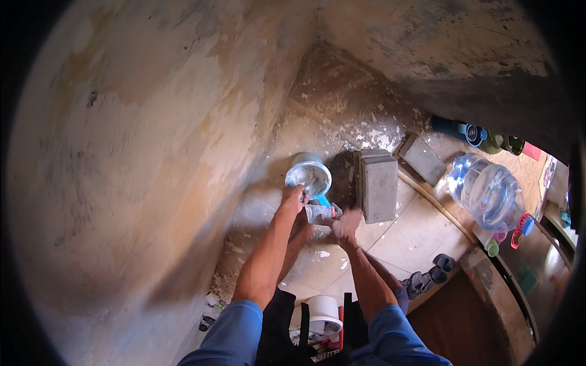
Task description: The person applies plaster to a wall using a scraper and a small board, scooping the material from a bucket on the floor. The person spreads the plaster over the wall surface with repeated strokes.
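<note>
Light-blue plastic forms the round dipper [305, 158] I watch through the head camera, mid-scene beside the left wall [152, 122], pale paste smeared inside. My left hand [297, 196] pinches its near rim; my right hand [346, 224], blurred, is closed around a scraper [315, 214], its greyish blade just beside the dipper's blue handle. To the right I see stacked grey blocks [379, 188], a long pole [436, 204] and a large clear bottle [486, 190]. Near, between the forearms, sits a white bucket [323, 309].
</note>
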Demonstrator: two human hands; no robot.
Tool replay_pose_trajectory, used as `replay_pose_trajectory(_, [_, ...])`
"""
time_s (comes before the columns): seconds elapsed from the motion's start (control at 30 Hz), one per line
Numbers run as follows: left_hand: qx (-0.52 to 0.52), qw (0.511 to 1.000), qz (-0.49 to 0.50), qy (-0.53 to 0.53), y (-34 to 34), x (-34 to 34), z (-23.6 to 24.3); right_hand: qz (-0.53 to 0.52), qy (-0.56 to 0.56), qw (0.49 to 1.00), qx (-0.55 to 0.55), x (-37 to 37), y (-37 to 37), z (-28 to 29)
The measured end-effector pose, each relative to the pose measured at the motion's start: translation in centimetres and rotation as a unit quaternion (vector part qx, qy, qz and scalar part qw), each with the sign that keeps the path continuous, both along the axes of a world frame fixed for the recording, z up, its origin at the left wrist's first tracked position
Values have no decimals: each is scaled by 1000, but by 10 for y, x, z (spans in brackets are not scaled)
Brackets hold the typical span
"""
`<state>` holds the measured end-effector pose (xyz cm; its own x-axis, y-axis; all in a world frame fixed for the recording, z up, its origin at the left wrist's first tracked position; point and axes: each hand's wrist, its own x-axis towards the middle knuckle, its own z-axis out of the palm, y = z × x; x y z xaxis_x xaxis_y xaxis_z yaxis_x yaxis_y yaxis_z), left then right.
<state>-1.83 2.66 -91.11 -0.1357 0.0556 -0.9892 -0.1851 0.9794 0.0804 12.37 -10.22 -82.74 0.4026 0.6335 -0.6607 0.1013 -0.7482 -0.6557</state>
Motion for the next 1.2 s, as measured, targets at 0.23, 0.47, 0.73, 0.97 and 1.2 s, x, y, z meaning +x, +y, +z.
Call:
replay_pose_trajectory(0.23, [106, 994, 24, -4, -20, 10, 3, -110, 105, 988, 38, -9, 1, -5])
replay_pose_trajectory(0.47, [172, 983, -4, -69, -9, 1, 53, -113, 264, 954, -83, 0, -44, -42])
replay_pose_trajectory(0.73, [224, 966, -99, -89, 1, -22, 153, -184, 335, 917, -115, 29, -34, 63])
replay_pose_trajectory(0.97, [393, 880, -255, -72, 1, -15, 337, -373, 416, 828, 49, 73, 33, 248])
replay_pose_trajectory(1.2, [629, 610, -480, 43, 28, 14, 552, -321, 494, 803, 93, 116, 79, 436])
